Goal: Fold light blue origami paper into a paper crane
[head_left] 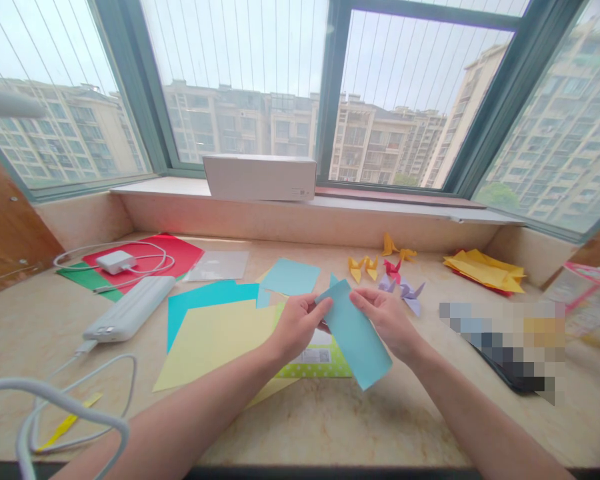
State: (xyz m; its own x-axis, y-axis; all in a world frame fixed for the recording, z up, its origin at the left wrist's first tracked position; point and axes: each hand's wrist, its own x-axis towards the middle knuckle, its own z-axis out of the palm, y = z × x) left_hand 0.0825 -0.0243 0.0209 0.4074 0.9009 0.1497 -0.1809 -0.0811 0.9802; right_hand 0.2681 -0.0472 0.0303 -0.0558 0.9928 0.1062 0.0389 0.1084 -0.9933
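Observation:
Both hands hold a folded sheet of light blue origami paper (357, 337) above the counter, tilted with its lower end toward the right. My left hand (300, 320) pinches its upper left edge between thumb and fingers. At the upper right edge, my right hand (380, 310) grips it, thumb on top. A small blue corner sticks up behind the top edge. Under the hands lies a green dotted packet (325, 363), partly covered. Pale yellow sheets (220, 340) and a brighter blue sheet (180, 310) spread to the left. Another light blue sheet (290, 275) lies just beyond.
Folded paper cranes in yellow (356, 269), red (392, 270) and lilac (411, 293) stand behind my right hand. Yellow papers (485, 269) and a blurred-out phone (510, 360) are at right. A power bank (130, 310), charger (116, 262) and cables occupy the left. A white box (260, 179) rests on the sill.

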